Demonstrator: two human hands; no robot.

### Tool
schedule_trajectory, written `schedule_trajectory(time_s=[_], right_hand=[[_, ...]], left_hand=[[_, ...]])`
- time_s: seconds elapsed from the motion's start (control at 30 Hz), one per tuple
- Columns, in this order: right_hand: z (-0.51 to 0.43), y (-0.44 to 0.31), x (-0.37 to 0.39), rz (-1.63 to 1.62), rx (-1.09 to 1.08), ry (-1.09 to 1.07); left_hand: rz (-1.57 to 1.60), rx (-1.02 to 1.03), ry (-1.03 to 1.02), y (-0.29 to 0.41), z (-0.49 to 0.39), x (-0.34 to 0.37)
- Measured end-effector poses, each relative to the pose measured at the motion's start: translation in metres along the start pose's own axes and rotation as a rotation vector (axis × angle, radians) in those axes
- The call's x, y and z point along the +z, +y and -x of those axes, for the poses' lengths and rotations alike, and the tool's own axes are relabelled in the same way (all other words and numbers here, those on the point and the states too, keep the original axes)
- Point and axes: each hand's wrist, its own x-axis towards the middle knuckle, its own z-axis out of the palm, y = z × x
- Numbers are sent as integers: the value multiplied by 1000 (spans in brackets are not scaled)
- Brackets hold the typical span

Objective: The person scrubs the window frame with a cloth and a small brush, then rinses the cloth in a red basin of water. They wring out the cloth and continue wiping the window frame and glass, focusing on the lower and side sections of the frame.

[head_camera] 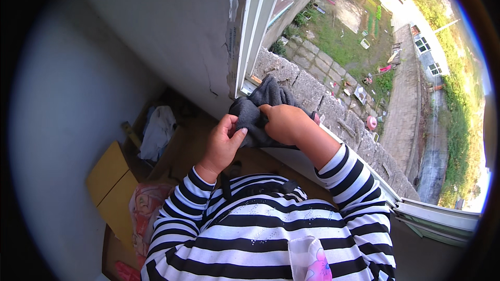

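A dark grey cloth lies bunched over the corner of the window sill, beside the white window frame. My left hand pinches the near left edge of the cloth between thumb and fingers. My right hand presses on the folds from the right, its index finger pointing into the cloth and its other fingers curled; whether they grip any fabric is hidden. Part of the cloth hangs down on the inner side below both hands.
The window stands open above a rough concrete ledge, with a yard far below. At the lower left are a yellow panel, a red patterned fabric and a white plastic bag in a wooden box. A cracked wall rises on the left.
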Motion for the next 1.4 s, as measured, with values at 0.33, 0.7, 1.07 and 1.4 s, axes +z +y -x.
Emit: schedule_trajectory(time_s=[0.33, 0.7, 1.07, 1.4], right_hand=[[44, 26, 21, -5, 122, 94], [116, 70, 47, -96, 332, 160], [193, 123, 87, -343, 630, 326], [234, 142, 126, -347, 752, 608]], left_hand=[[-40, -46, -156, 6, 0, 12], [-157, -24, -465, 12, 10, 51], [-573, 266, -815, 26, 10, 120], [-650, 587, -784, 33, -1, 145]])
